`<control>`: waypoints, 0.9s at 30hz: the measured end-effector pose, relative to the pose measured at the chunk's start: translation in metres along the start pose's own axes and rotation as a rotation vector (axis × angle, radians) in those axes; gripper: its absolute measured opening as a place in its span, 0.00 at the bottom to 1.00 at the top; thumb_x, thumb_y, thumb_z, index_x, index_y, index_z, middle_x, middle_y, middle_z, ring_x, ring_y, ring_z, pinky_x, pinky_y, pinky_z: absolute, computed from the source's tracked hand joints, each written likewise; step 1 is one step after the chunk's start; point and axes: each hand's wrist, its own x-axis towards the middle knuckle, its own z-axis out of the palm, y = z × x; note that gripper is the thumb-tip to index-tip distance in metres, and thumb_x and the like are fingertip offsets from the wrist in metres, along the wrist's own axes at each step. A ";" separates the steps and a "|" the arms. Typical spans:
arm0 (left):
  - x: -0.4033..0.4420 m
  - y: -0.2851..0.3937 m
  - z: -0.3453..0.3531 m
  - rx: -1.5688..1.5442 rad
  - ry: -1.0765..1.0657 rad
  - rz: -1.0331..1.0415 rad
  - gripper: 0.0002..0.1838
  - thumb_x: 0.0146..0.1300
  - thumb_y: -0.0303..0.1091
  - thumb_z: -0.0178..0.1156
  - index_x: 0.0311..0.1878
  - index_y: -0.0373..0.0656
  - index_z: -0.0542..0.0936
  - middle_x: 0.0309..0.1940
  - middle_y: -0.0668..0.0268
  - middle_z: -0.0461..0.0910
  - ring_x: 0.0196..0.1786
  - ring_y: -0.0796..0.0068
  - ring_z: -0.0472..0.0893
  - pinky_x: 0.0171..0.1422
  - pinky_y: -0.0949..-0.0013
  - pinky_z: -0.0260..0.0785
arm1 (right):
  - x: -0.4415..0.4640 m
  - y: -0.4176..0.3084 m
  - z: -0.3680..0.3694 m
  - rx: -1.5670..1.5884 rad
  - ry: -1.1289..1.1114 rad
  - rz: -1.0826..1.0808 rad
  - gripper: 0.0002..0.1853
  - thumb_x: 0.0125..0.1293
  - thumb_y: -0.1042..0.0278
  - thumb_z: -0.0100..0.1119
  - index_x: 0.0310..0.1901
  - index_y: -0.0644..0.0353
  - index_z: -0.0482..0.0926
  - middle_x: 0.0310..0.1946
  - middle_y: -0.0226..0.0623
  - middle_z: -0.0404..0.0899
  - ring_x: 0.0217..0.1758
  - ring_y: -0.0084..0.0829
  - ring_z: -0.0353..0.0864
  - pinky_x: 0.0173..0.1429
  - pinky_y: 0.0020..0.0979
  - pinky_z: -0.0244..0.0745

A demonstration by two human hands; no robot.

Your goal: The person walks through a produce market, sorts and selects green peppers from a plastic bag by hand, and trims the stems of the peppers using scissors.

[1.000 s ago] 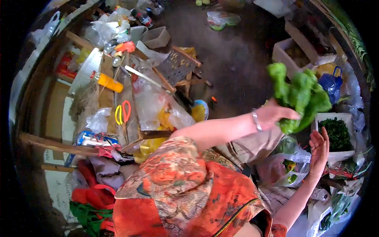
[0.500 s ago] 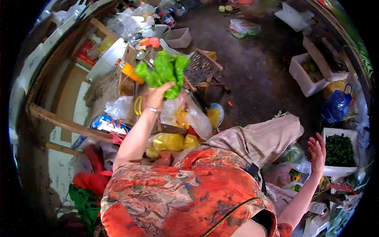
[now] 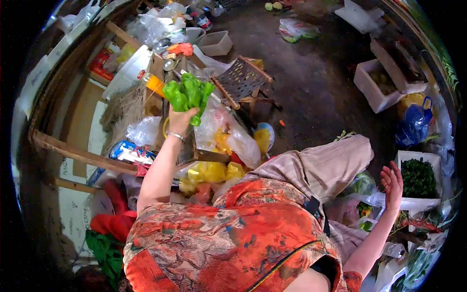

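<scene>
My left hand [image 3: 183, 119] grips a bunch of glossy, crinkled green vegetables that look like green peppers [image 3: 187, 95]. They stick up past the fingers, and one hangs below the hand. The bunch is raised over the cluttered low wooden bench, beside an orange bottle [image 3: 155, 85] and a slatted dark crate [image 3: 242, 78]. On the other side, my right hand [image 3: 391, 182] is held up with its fingers apart and nothing in it. Closest to it are a white foam box [image 3: 419, 204] of dark green leaves [image 3: 419, 178] and a clear bag of vegetables [image 3: 362, 187].
Yellow plastic bags [image 3: 206, 172] and a clear bag [image 3: 243, 148] lie before my knees. A bagged vegetable [image 3: 297, 29] rests on the dark floor [image 3: 316, 82]. To the right stand an open foam box [image 3: 367, 92] and a blue bag [image 3: 413, 124].
My left hand and the green peppers have moved slightly left and lower, away from the slatted crate. The view has shifted a little; my right hand stays nearly where it was.
</scene>
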 end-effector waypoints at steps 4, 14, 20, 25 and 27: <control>0.005 -0.017 -0.016 0.130 0.016 0.042 0.29 0.42 0.19 0.69 0.52 0.37 0.73 0.45 0.65 0.79 0.47 0.71 0.78 0.52 0.69 0.70 | 0.000 0.000 0.001 0.002 0.023 -0.009 0.24 0.68 0.62 0.54 0.64 0.56 0.67 0.51 0.37 0.78 0.49 0.25 0.78 0.50 0.22 0.71; 0.003 -0.010 -0.012 0.181 -0.046 0.011 0.24 0.46 0.21 0.67 0.50 0.38 0.76 0.42 0.66 0.81 0.44 0.71 0.80 0.50 0.67 0.71 | 0.005 0.004 0.000 -0.076 0.009 -0.006 0.27 0.67 0.57 0.54 0.65 0.57 0.66 0.51 0.36 0.77 0.50 0.25 0.76 0.53 0.23 0.69; 0.000 -0.015 -0.005 0.072 -0.034 -0.111 0.34 0.41 0.18 0.69 0.56 0.38 0.69 0.47 0.65 0.77 0.49 0.71 0.77 0.55 0.69 0.70 | 0.002 0.004 0.003 -0.156 0.025 -0.013 0.28 0.67 0.54 0.54 0.65 0.58 0.67 0.51 0.35 0.77 0.49 0.24 0.77 0.51 0.23 0.69; -0.001 -0.018 0.007 0.275 -0.050 0.070 0.38 0.40 0.18 0.69 0.58 0.39 0.66 0.50 0.64 0.76 0.52 0.71 0.76 0.58 0.68 0.67 | 0.004 0.004 0.000 -0.105 0.044 0.024 0.25 0.67 0.59 0.55 0.64 0.56 0.68 0.50 0.34 0.78 0.47 0.22 0.77 0.48 0.21 0.70; 0.000 -0.015 0.012 0.315 -0.052 0.111 0.38 0.39 0.19 0.70 0.58 0.39 0.65 0.50 0.64 0.76 0.52 0.71 0.75 0.59 0.68 0.67 | 0.002 0.004 0.001 -0.113 0.038 0.024 0.23 0.69 0.61 0.53 0.65 0.53 0.67 0.50 0.31 0.79 0.45 0.16 0.78 0.46 0.15 0.68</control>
